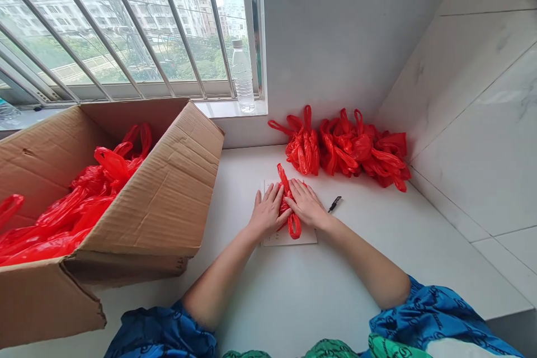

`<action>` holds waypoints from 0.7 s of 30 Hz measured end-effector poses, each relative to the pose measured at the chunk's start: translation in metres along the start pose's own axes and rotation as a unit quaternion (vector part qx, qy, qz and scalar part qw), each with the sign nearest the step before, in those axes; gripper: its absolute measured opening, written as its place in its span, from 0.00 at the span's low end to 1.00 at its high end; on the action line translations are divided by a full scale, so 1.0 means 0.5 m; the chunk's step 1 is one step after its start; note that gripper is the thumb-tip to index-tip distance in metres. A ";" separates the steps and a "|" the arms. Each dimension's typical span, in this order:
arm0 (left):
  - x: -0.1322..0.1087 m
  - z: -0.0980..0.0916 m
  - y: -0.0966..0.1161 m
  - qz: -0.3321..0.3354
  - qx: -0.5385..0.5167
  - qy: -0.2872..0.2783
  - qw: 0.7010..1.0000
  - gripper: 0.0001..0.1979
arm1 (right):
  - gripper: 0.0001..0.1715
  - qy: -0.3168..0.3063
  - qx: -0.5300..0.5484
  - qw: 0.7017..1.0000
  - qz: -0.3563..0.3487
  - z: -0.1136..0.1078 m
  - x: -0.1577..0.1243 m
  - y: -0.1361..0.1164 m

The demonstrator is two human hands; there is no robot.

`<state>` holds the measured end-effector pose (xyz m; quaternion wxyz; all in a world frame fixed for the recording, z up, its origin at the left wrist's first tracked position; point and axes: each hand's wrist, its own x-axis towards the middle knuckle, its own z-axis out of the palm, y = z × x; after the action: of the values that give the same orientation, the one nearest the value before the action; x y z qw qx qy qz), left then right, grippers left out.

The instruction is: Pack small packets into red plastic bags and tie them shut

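Observation:
A red plastic bag (295,227) lies bunched on a white sheet or booklet (308,236), with one loop pointing away from me and another towards me. My left hand (267,211) presses on its left side, fingers stretched out. From the right, my right hand (307,204) rests flat on the same bag, fingers extended. Both hands cover the bag's middle, and the thumbs come close together over it. Just right of my right hand is a black pen (334,203), partly hidden by the wrist.
A large cardboard box (168,196) with red plastic bags (84,207) inside stands open at the left. Bunched red bags (348,145) lie along the wall behind my hands. A clear bottle (242,78) stands on the sill by the barred window (126,22). Tiled wall (482,123) bounds the right.

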<state>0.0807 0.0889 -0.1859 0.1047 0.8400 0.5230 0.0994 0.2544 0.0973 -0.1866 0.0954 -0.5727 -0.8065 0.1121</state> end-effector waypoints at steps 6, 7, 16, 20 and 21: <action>-0.001 0.005 0.001 -0.008 -0.008 -0.006 1.000 0.36 | 0.39 0.003 -0.003 1.000 -0.001 0.003 0.001 0.002; -0.001 0.005 0.001 -0.008 -0.008 -0.008 1.000 0.36 | 0.39 0.003 -0.005 1.000 -0.001 0.003 0.001 0.002; 0.001 0.010 -0.001 -0.010 -0.010 -0.013 1.000 0.35 | 0.39 0.003 -0.003 1.000 0.002 0.001 0.000 0.000; 0.002 0.011 -0.001 -0.006 -0.017 -0.004 1.000 0.35 | 0.38 0.007 -0.009 1.000 0.000 -0.002 -0.002 -0.003; 0.001 0.011 0.000 -0.007 -0.018 -0.003 1.000 0.35 | 0.38 0.008 -0.012 1.000 -0.003 -0.001 -0.003 -0.003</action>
<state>0.0825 0.0889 -0.1911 0.1220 0.8345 0.5269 0.1057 0.2536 0.0954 -0.1855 0.0958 -0.5723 -0.8085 0.0976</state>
